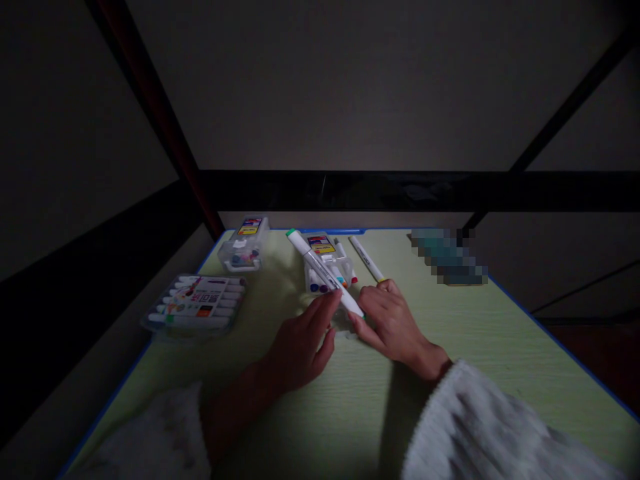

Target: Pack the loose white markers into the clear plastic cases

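A white marker (314, 261) with green ends is held slantwise above the table. My right hand (393, 323) is closed, its thumb and curled forefinger pinching the marker's lower end. Against the marker's lower half rest the fingertips of my left hand (303, 347); its fingers are stretched out and its thumb stands apart. Behind the marker, partly hidden, an open clear plastic case (327, 257) contains several markers. A red-ended marker (345, 260) lies along that case. Another white marker (366, 259) with a yellow end lies just beyond my right hand, its end close to my fingers.
On the left are a closed clear case of markers (200, 300), near the table's edge, and a smaller handled case (245, 247) farther back. A blurred-out flat object (447, 257) lies at the back right. The pale green table (480, 333) has blue edging.
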A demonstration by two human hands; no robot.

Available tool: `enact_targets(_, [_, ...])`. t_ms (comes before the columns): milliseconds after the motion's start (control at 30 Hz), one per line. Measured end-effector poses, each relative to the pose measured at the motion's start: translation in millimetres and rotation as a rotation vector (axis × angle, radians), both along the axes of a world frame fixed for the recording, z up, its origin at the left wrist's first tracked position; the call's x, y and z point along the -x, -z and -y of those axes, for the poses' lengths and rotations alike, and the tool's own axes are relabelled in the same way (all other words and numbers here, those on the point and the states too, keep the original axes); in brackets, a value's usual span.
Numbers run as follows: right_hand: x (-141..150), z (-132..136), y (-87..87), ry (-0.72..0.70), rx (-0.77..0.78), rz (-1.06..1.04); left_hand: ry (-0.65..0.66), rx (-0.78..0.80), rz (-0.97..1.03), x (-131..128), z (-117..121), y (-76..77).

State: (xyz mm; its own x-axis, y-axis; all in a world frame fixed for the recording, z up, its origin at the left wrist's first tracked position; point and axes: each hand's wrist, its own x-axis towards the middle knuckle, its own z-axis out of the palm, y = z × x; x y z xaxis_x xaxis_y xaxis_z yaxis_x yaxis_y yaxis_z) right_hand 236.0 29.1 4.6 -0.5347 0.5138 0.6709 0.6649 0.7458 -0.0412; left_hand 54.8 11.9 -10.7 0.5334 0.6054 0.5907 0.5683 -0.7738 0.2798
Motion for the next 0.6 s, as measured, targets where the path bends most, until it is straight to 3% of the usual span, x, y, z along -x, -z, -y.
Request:
enact_targets(267, [1.5,1.2,-1.5,-0.068,-0.016,-0.002,-0.011,0.028,-0.026,-0.4,1.1,-2.7])
enact_targets(600, [1.2,1.4,-1.5,-0.097,-0.061,-0.021,-0.011,0.068,0.087,-1.3,-0.1,-2.0])
